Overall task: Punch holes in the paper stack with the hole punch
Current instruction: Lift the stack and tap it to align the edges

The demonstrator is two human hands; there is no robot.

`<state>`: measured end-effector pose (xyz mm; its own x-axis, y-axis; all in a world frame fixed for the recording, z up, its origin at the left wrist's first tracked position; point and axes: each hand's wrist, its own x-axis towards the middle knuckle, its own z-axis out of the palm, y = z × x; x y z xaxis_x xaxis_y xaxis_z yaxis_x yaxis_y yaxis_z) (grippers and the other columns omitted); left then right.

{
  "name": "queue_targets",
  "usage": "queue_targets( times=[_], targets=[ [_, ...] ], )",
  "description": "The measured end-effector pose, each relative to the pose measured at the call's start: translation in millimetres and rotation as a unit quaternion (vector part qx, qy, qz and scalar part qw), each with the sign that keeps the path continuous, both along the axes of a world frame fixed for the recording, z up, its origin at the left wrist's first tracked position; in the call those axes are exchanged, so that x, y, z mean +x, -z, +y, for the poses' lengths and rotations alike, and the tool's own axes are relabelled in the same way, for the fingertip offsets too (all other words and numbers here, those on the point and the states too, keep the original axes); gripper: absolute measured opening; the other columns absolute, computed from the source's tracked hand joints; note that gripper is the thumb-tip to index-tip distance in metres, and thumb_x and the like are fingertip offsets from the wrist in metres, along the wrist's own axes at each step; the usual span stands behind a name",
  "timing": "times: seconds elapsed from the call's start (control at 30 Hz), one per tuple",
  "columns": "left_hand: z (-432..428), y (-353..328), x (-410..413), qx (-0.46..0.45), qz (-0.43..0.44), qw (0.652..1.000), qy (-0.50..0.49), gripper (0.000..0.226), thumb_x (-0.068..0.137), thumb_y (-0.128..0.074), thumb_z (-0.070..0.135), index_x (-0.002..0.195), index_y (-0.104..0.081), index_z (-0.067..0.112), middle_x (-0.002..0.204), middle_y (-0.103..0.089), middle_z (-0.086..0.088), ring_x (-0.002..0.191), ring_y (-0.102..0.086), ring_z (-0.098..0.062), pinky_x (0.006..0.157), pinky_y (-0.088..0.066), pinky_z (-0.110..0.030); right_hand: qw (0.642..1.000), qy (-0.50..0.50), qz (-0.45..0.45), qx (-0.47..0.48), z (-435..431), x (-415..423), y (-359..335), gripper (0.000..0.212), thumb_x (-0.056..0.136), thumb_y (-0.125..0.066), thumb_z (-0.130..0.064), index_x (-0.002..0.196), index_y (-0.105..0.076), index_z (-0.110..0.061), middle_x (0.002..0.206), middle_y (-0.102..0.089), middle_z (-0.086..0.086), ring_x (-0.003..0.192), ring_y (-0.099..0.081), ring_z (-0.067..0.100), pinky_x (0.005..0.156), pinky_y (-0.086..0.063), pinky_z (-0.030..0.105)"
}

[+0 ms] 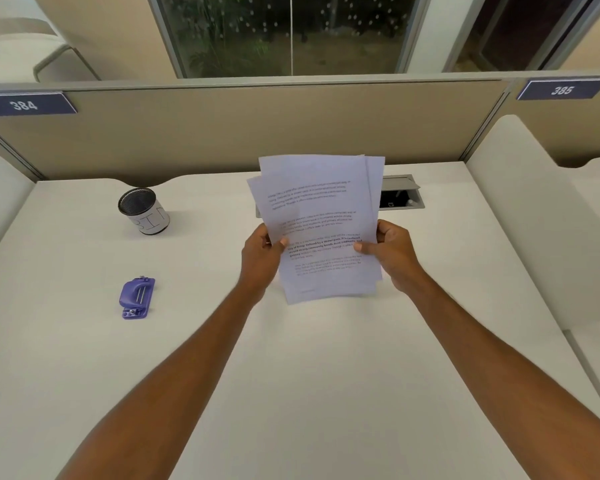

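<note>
Two bare forearms (201, 368) reach in from the bottom edge over a pale surface (326, 393) and converge toward its middle. Far left on the beige partition (222, 133) hangs a dark plate reading 384 (25, 105). Below it, on the left part of the surface, lies the purple hole punch (137, 298), untouched and well apart from both hands. Behind the punch stands a small round mesh-lined cup (144, 211) wrapped in white paper with the letters BIN drawn on it. Toward the centre, the left hand (262, 258) grips the left edge of the paper stack (321, 230), thumb on the front sheet and the other fingers (264, 237) curled behind. The stack is held roughly upright and tilted slightly, its printed side facing the camera, the sheets fanned unevenly so that several corners show at the top and bottom. Its lower edge seems to hang just above the surface, though contact cannot be judged from this angle. The right hand (394, 254) pinches the right edge in the same way, thumb in front. Behind the sheets, a grey cable hatch (400, 195) set into the surface stands open. Further right rises a white side divider (520, 209), and above it sits a plate reading 385 (561, 90).
</note>
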<state>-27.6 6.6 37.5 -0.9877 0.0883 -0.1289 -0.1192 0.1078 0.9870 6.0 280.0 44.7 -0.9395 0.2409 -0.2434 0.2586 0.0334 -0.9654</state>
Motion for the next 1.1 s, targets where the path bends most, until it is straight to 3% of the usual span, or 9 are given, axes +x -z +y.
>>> queue_targets(
  times=[0.13,0.23,0.33,0.43,0.53,0.67,0.9,1.1],
  targets=[
    [6.0,-15.6,-5.8,-0.034,0.049,0.998,-0.026,0.028,0.104,-0.068,0.013,0.131,-0.069,0.020,0.127,-0.078,0.003,0.116,-0.075,-0.023,0.103,-0.063,-0.045,1.000,0.014,0.023,-0.007,-4.5,-7.6,-9.5,0.042,0.084,-0.082,0.013,0.117,-0.078,-0.013,0.119,-0.082,0.006,0.106,-0.078,0.027,0.091,-0.064,0.036],
    [8.0,-20.3,-6.4,-0.066,0.067,0.995,-0.040,0.028,0.104,-0.066,0.011,0.132,-0.065,0.017,0.128,-0.076,0.004,0.116,-0.073,-0.020,0.102,-0.063,-0.041,0.999,0.018,0.031,-0.002,-7.9,-11.3,-14.6,0.040,0.081,-0.083,0.013,0.100,-0.076,-0.021,0.107,-0.081,-0.003,0.100,-0.077,0.023,0.079,-0.065,0.026],
    [9.3,-21.6,-4.3,-0.078,0.069,0.994,-0.033,0.036,0.104,-0.069,0.014,0.138,-0.058,0.019,0.133,-0.073,0.002,0.119,-0.071,-0.020,0.102,-0.062,-0.036,0.999,0.018,0.035,-0.016,-11.4,-12.6,-15.0,0.045,0.077,-0.084,0.016,0.103,-0.076,-0.021,0.105,-0.081,-0.002,0.097,-0.076,0.020,0.071,-0.062,0.019],
    [11.4,-20.4,-0.9,-0.088,0.071,0.994,-0.004,0.048,0.104,-0.070,0.013,0.148,-0.052,0.019,0.141,-0.068,0.000,0.124,-0.067,-0.022,0.103,-0.059,-0.032,0.999,0.015,0.032,-0.022,-15.3,-13.2,-14.5,0.046,0.076,-0.085,0.017,0.112,-0.076,-0.011,0.110,-0.080,0.005,0.099,-0.075,0.026,0.072,-0.061,0.023],
    [13.1,-19.0,1.7,-0.080,0.068,0.994,0.005,0.050,0.103,-0.071,0.014,0.149,-0.052,0.020,0.139,-0.068,0.003,0.122,-0.066,-0.020,0.093,-0.059,-0.015,0.998,0.025,0.034,-0.040,-19.1,-14.2,-17.2,0.047,0.074,-0.086,0.017,0.107,-0.076,-0.014,0.105,-0.081,0.001,0.095,-0.076,0.023,0.073,-0.063,0.026],
    [15.7,-18.9,2.2,-0.070,0.051,0.996,0.003,0.049,0.104,-0.070,0.017,0.149,-0.052,0.023,0.137,-0.068,0.004,0.123,-0.067,-0.022,0.101,-0.062,-0.036,0.997,0.035,0.029,-0.056,-24.1,-15.1,-20.1,0.047,0.075,-0.087,0.014,0.102,-0.074,-0.022,0.104,-0.079,0.000,0.093,-0.075,0.022,0.071,-0.064,0.028],
    [17.9,-17.9,2.9,-0.058,0.029,0.998,0.001,0.048,0.106,-0.068,0.018,0.151,-0.052,0.023,0.141,-0.067,0.003,0.128,-0.066,-0.024,0.105,-0.061,-0.042,0.998,0.043,0.021,-0.046,-26.3,-16.8,-14.1,0.048,0.073,-0.087,0.016,0.097,-0.075,-0.024,0.090,-0.081,-0.012,0.084,-0.075,0.012,0.069,-0.063,0.023],
    [24.0,-17.3,3.8,-0.043,0.007,0.998,-0.035,0.033,0.110,-0.061,0.021,0.143,-0.059,0.018,0.135,-0.071,-0.003,0.124,-0.069,-0.026,0.106,-0.061,-0.054,0.999,0.031,0.015,-0.030,-22.5,-13.9,-3.6,0.045,0.073,-0.084,0.018,0.097,-0.078,-0.019,0.090,-0.083,-0.010,0.087,-0.076,0.014,0.069,-0.063,0.021]
  ],
)
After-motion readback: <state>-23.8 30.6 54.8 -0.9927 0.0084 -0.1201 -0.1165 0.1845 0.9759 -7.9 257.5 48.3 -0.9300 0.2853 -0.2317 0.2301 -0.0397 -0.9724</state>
